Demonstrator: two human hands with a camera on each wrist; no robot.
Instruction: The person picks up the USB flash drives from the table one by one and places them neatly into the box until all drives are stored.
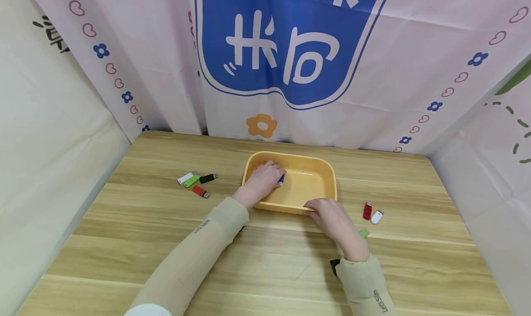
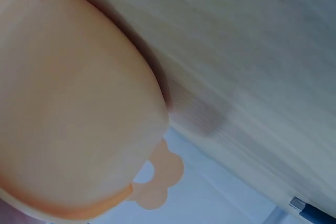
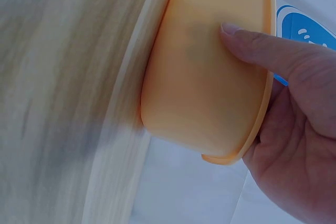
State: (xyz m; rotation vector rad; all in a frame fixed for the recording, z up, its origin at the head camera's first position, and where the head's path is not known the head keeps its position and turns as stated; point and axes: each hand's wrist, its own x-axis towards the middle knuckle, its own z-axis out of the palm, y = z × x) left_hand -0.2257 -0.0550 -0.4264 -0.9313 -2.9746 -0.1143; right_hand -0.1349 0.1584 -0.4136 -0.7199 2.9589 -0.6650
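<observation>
A yellow plastic bin point(image 1: 312, 158) stands on the wooden table. My left hand point(image 1: 264, 178) reaches into its left part, fingers bent over a blue USB flash drive point(image 1: 281, 179) whose metal end pokes out beside the fingertips. A sliver of red and blue shows behind this hand; the rest is hidden. At the bin's near right edge, my right hand point(image 1: 329, 214) grips the rim. In the right wrist view its thumb point(image 3: 254, 48) lies against the bin's outer wall point(image 3: 205, 93), with the other fingers behind the rim. The left wrist view mostly holds the bin's outer wall point(image 2: 79, 93).
Left of the bin lie a white point(image 1: 185, 178), a green point(image 1: 192, 181), a black point(image 1: 207, 178) and a red USB drive point(image 1: 199, 190). To the right are a dark red point(image 1: 367, 210), a white point(image 1: 377, 216) and a partly hidden green one point(image 1: 364, 233). A printed curtain point(image 1: 174, 76) hangs behind.
</observation>
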